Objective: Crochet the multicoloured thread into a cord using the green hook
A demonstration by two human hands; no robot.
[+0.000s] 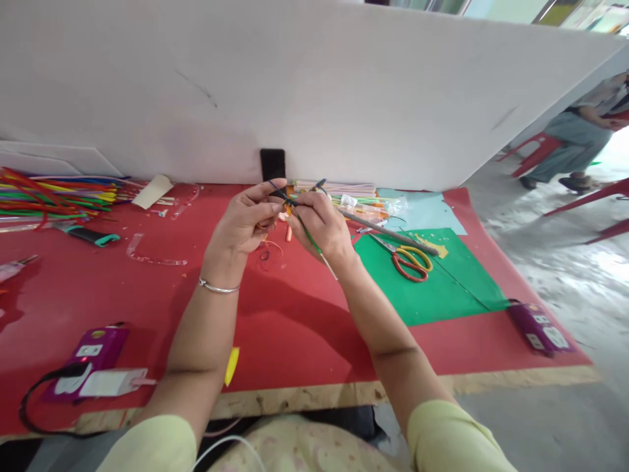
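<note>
Above the red table, my left hand [246,219] pinches the end of a dark blue strand that looks like a pipe cleaner [276,189], thumb and forefinger together. My right hand [322,223] is closed beside it, fingers around the same dark bundle. From under the right hand a long grey fuzzy stem [393,234] sticks out to the right. A thin green stem with a pale tip [314,244] hangs down across that hand. The exact join between the strands is hidden by my fingers. Behind my left hand leans a black phone [273,164].
Scissors [410,259] with red and yellow handles lie on a green sheet [442,295] at right. Coloured pipe cleaners [54,196] are heaped at far left, near a box cutter [91,235]. Purple devices [101,347] sit on both sides. A white panel [295,85] stands behind.
</note>
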